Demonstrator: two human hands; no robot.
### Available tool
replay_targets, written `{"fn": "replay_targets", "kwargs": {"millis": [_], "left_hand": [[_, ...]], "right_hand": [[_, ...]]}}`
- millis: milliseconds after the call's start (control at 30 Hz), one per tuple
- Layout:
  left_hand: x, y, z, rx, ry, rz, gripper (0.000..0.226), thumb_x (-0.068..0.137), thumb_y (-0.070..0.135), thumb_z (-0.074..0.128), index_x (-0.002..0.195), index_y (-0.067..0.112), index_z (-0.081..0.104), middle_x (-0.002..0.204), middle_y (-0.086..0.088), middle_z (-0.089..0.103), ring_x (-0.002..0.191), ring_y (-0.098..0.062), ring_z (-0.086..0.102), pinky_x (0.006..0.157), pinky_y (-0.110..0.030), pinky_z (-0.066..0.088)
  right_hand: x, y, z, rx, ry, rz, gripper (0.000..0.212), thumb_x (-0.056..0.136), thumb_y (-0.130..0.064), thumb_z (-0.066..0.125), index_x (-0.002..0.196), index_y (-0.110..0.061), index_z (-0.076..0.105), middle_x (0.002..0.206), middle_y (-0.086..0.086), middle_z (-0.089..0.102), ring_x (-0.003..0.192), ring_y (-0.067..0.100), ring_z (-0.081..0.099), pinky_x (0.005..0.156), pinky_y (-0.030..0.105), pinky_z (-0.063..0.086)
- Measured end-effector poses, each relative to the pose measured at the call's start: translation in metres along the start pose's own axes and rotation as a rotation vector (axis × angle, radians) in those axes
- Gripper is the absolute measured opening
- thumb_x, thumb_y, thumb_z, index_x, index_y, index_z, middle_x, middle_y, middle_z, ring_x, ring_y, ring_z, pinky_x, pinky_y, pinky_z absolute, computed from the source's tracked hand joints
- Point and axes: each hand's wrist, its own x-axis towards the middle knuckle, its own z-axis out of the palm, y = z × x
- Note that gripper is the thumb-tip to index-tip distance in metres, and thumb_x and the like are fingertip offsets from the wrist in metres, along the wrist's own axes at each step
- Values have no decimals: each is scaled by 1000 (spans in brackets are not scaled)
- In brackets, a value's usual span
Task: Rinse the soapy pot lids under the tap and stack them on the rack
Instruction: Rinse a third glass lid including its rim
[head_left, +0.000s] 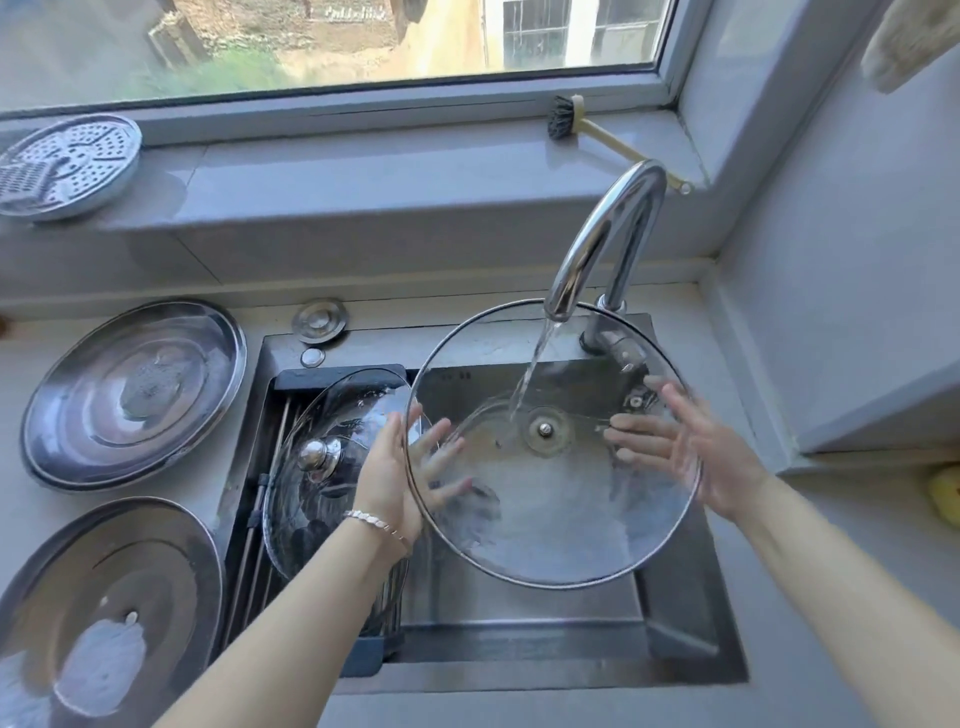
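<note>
Rinsing step. The lid (561, 509) tilts under the tap (602, 234) stream, over the sink (519, 639). The left grip (395, 478) at its 9 o'clock rim and the right grip (696, 452) at 3 o'clock press it between them, fingers spread, uncurled. Next move, probably: a firmer hold, then to the rack (249, 561) at 9 o'clock.

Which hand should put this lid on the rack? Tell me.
Left, probably. The left hand holds the lid right beside the rack; the right hand is across the lid, farther from it.

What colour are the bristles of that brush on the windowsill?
The bristles are black; the head view shows them.
</note>
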Motion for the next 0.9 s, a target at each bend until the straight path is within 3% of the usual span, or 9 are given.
{"fn": "replay_targets", "kwargs": {"millis": [100,200,367,500,633,700,767,833,900], "left_hand": [[4,-21,4,-48,1,-200,38,95,48,30,122,24,45,119,-16,57,84,-35,65,80,-56,46],[2,-46,7,-37,6,-393,38,96,41,33,123,16,43,96,-19,61,70,-35,67,54,-52,54],[-12,-64,4,377,13,-575,32,96,20,42,122,3,34,91,-22,54,58,-35,66,40,-35,55],[-14,-66,-1,1254,-31,-213,60,90,38,48,136,4,31,120,-14,49,108,-30,56,91,-36,49],[-48,-61,17,1229,-459,119,83,77,66,42,144,19,27,150,6,28,139,-7,25,114,-25,20],[-50,-67,22,1288,-508,227,92,71,65,52,147,25,18,150,14,25,138,1,23,114,-20,19],[-44,-69,23,1413,-329,416,75,82,50,57,145,24,25,143,10,41,133,-6,38,107,-20,30],[-39,-62,25,1418,-110,583,43,91,44,46,128,22,51,115,-2,66,109,-21,59,87,-27,41],[-32,-55,24,1425,-4,756,52,88,55,35,106,16,64,85,-10,71,84,-31,64,69,-32,43]], "right_hand": [[-9,-39,6,-328,-15,-73,11,99,-21,39,102,-17,48,81,24,65,62,30,70,58,40,57],[-15,-61,11,-590,-14,-13,10,98,-4,36,97,-12,44,80,27,63,54,28,69,46,34,57],[-19,-64,15,-804,1,175,17,93,7,29,95,-6,40,79,34,63,55,33,68,49,38,57],[-16,-51,33,-873,49,222,17,89,10,28,100,8,40,77,35,61,50,34,65,42,37,56],[-3,-31,61,-908,65,233,11,85,9,34,90,3,42,87,34,58,49,34,64,32,27,49],[3,-23,77,-875,72,265,7,88,7,36,85,2,40,70,25,59,41,27,62,29,25,46],[4,-20,91,-874,62,271,7,89,6,37,92,4,43,61,19,58,40,24,61,32,27,48],[3,-18,99,-831,55,186,19,86,7,38,103,-1,42,65,26,56,45,32,64,36,30,51],[-2,-18,105,-817,17,71,6,89,-3,43,84,-3,47,68,26,59,59,34,69,47,32,56]]}}
